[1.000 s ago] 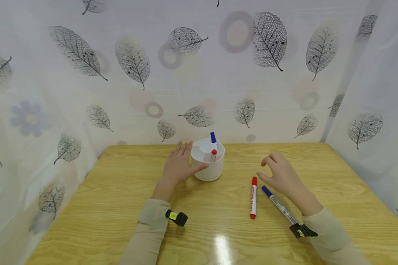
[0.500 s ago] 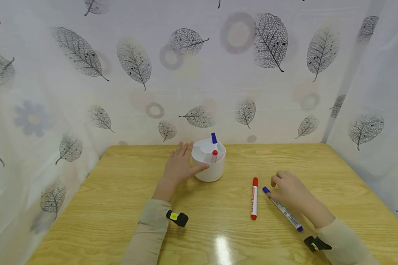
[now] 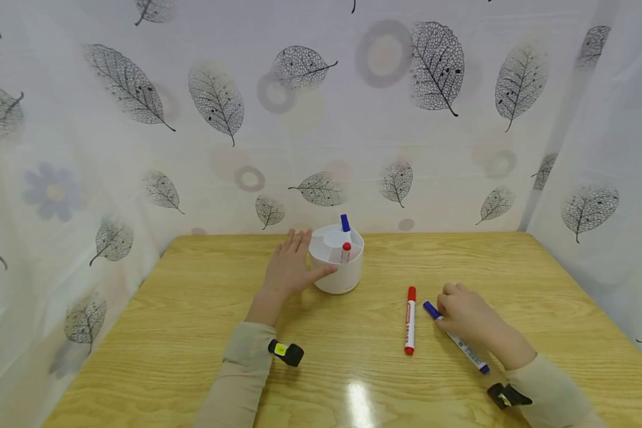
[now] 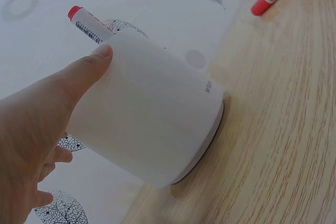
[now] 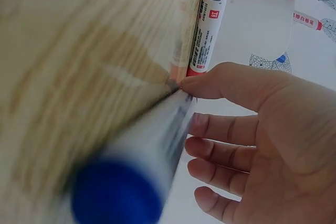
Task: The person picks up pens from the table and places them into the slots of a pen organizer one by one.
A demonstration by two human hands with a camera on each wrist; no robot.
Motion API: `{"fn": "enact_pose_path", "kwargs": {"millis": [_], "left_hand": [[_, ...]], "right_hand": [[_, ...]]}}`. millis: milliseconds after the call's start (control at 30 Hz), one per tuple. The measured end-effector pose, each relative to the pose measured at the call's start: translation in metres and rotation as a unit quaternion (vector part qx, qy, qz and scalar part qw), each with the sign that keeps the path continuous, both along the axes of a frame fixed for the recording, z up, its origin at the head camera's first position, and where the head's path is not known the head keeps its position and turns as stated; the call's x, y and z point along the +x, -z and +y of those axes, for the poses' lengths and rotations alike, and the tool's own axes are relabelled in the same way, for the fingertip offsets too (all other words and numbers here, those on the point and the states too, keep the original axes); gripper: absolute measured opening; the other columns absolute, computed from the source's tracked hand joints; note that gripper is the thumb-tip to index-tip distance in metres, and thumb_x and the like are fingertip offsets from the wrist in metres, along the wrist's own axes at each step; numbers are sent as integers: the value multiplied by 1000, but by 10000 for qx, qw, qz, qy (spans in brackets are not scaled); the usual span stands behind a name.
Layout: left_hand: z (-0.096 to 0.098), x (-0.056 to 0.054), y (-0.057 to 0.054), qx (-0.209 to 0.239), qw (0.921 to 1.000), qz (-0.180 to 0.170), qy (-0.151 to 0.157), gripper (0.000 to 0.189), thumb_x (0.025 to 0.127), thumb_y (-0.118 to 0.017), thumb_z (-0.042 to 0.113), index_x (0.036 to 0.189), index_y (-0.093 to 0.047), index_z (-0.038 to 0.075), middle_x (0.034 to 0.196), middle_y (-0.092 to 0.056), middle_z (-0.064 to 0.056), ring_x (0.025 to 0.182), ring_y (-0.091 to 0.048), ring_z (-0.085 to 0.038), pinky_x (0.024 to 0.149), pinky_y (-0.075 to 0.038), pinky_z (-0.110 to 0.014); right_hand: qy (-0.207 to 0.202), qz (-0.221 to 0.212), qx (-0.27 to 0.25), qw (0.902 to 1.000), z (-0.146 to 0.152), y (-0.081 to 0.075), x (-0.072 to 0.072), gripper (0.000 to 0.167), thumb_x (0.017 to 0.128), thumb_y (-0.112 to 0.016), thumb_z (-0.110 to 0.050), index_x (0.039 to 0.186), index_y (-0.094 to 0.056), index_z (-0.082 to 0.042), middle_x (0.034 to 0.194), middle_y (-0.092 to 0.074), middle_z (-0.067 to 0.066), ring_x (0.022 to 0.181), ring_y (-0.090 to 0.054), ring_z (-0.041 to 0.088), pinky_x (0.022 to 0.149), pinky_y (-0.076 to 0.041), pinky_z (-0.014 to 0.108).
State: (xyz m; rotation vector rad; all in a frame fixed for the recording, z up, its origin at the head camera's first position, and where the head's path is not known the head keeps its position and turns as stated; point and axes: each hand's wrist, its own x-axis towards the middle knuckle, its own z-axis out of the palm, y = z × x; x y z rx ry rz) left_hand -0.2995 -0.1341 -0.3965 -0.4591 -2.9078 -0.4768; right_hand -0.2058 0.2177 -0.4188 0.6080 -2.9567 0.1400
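A white round pen holder [image 3: 339, 277] with compartments stands upright at the table's back middle. A red-capped marker [image 3: 345, 254] and a blue-capped marker [image 3: 345, 223] stick out of it. My left hand [image 3: 287, 270] rests against the holder's left side, fingers straight, with the thumb [image 4: 84, 74] on its front near the rim. My right hand [image 3: 471, 315] is over a blue marker [image 3: 468, 352] lying on the table, thumb and index finger pinching its barrel. In the right wrist view that marker's blue end [image 5: 116, 195] is close and blurred.
A red marker [image 3: 409, 324] lies on the wooden table [image 3: 192, 356] between the holder and my right hand. White leaf-print sheeting [image 3: 321, 119] rises behind the table and along both sides.
My right hand has moved down and back onto the blue marker, its fingers closing in on the barrel. The left hand and the pen holder have stayed put.
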Motion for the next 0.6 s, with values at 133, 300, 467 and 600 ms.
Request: {"fn": "enact_pose_path", "kwargs": {"millis": [133, 300, 467, 600], "left_hand": [[-1, 1, 0, 11, 10000, 43, 21, 109, 79, -50, 81, 157, -16, 14, 162, -26, -12, 153, -10, -31, 124, -16, -52], [0, 2, 0, 30, 10000, -9, 14, 109, 79, -49, 82, 158, -15, 14, 162, -24, -11, 154, -7, -29, 124, -15, -52], [1, 3, -2, 24, 10000, -77, -25, 110, 78, -49, 82, 158, -14, 16, 163, -23, -10, 154, -6, -27, 125, -13, -51], [1, 4, -2, 12, 10000, -70, -27, 109, 78, -50, 81, 158, -14, 15, 163, -23, -10, 154, -6, -28, 125, -14, -51]], "right_hand": [[-30, 77, -26, 10000, -1, 0, 0, 21, 76, -78, -18, 72, -58, -13, 79, -48, -1, 70, -37, 14, 57, -33, 25], [-71, 369, -109, 9992, -2, -1, -3, 21, 73, -77, -14, 72, -57, -13, 80, -50, 0, 69, -38, 14, 56, -34, 26], [-35, 592, -242, 9979, -4, -3, -9, 21, 74, -78, -15, 74, -58, -12, 82, -50, 2, 71, -41, 16, 58, -36, 28], [-46, 711, -397, 9967, -7, -9, -13, 22, 75, -79, -17, 76, -58, -10, 85, -52, 3, 76, -45, 19, 60, -39, 31]]}}
